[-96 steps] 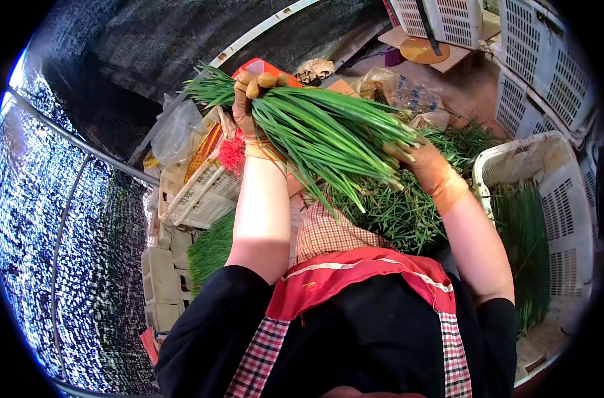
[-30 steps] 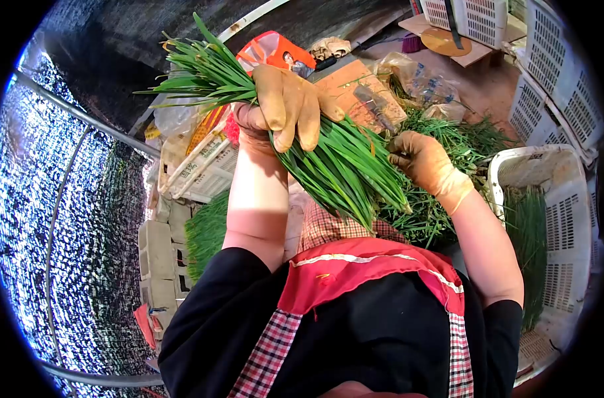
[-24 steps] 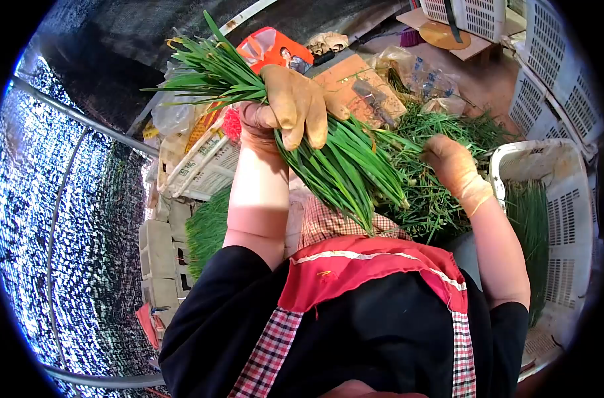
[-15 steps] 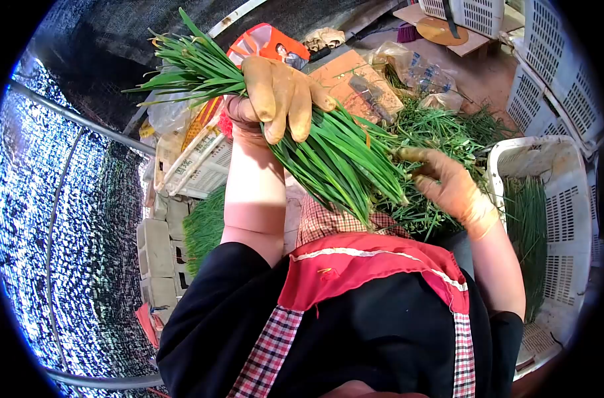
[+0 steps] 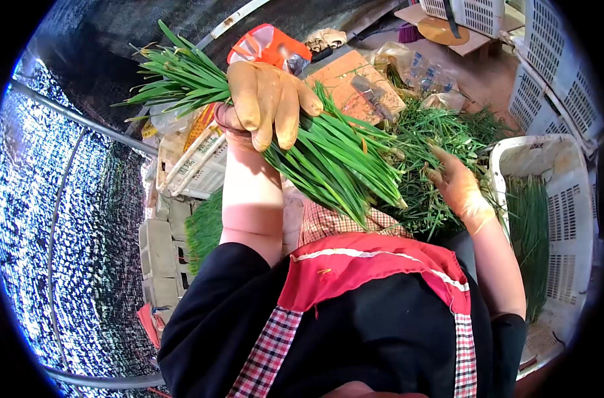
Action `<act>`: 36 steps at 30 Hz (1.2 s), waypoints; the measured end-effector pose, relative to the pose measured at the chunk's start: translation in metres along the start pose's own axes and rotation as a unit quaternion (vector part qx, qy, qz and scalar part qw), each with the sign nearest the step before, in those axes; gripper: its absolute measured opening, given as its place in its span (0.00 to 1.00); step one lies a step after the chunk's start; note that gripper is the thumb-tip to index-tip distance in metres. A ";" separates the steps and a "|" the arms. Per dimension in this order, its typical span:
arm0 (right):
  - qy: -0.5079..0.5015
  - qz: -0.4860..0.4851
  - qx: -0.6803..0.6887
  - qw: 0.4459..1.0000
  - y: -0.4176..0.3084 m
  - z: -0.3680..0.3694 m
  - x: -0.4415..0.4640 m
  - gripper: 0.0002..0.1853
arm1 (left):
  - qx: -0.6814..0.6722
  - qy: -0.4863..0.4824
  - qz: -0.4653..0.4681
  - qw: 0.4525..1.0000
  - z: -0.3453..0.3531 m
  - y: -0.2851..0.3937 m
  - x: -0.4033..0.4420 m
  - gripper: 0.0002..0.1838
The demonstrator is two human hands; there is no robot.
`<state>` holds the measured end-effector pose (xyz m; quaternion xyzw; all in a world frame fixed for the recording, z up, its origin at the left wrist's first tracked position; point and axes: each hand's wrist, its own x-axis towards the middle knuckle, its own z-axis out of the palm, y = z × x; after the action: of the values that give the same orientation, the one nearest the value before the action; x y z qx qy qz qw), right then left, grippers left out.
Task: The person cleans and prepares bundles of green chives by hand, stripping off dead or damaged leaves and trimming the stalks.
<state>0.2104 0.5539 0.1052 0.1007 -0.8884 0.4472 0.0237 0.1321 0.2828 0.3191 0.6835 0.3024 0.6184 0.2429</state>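
Observation:
In a tan glove, my left hand [image 5: 269, 103] is wrapped round a bunch of long green stalks [image 5: 342, 162]. The leafy tips fan out to the upper left, and the pale cut ends point to the lower right. My right hand [image 5: 458, 182], gloved too, is apart from the bunch on its right side. Its fingers are spread, with nothing seen in them, over a heap of loose green leaves [image 5: 441, 136]. Behind the bunch lies an orange-brown board [image 5: 348, 79] with a dark-bladed tool [image 5: 375, 98] on it.
On the right stands a white crate [image 5: 564, 215] holding green stalks [image 5: 528, 232]. Another white crate [image 5: 196, 166] is at the left, beside more green stalks [image 5: 206, 229]. A red bag [image 5: 262, 45], clear plastic [image 5: 418, 69] and stacked crates [image 5: 551, 46] are farther back.
My left hand has turned over the bunch and shifted slightly left with it. My right hand has let go of the stalk ends, moved away to the right and opened.

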 end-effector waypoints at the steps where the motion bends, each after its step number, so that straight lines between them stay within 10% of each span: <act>1: -0.015 -0.039 0.189 0.981 -0.011 0.011 0.008 0.24 | -0.003 0.000 0.003 1.000 0.000 -0.001 0.000 0.18; 8: -0.058 -0.119 0.056 0.990 -0.046 0.022 0.027 0.16 | 0.015 -0.024 0.002 1.000 -0.001 0.003 0.005 0.12; 11: -0.070 -0.027 0.343 0.936 -0.054 0.014 0.016 0.15 | 0.011 -0.036 -0.009 0.999 -0.001 0.006 0.004 0.11; 16: -0.101 -0.004 0.345 0.933 -0.061 0.028 0.020 0.15 | 0.011 -0.037 0.004 0.999 0.001 0.000 0.006 0.11; 19: -0.012 -0.093 0.000 0.996 -0.074 0.021 0.017 0.13 | 0.007 -0.071 -0.010 0.997 0.000 0.002 0.010 0.13; 22: 0.076 -0.107 0.027 0.991 -0.017 0.031 0.023 0.11 | -0.012 -0.137 -0.008 0.991 -0.009 0.010 0.013 0.12; 26: -0.027 0.265 -0.259 0.928 0.032 -0.001 0.019 0.15 | 0.002 -0.209 -0.018 0.978 -0.013 0.021 0.021 0.10; 29: 0.044 -0.002 -0.068 0.997 -0.004 0.006 0.015 0.22 | -0.002 -0.206 -0.022 0.978 -0.013 0.020 0.020 0.07; 31: -0.137 0.041 0.300 0.943 -0.039 0.011 0.021 0.18 | -0.005 -0.210 -0.018 0.977 -0.014 0.016 0.021 0.06; 36: -0.187 0.047 0.383 0.903 -0.049 0.033 0.024 0.11 | 0.002 -0.196 -0.037 0.980 -0.011 0.019 0.024 0.06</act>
<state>0.1984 0.4952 0.1267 0.1418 -0.6403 0.7266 -0.2047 0.1244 0.2864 0.3508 0.7803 0.2749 0.4627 0.3186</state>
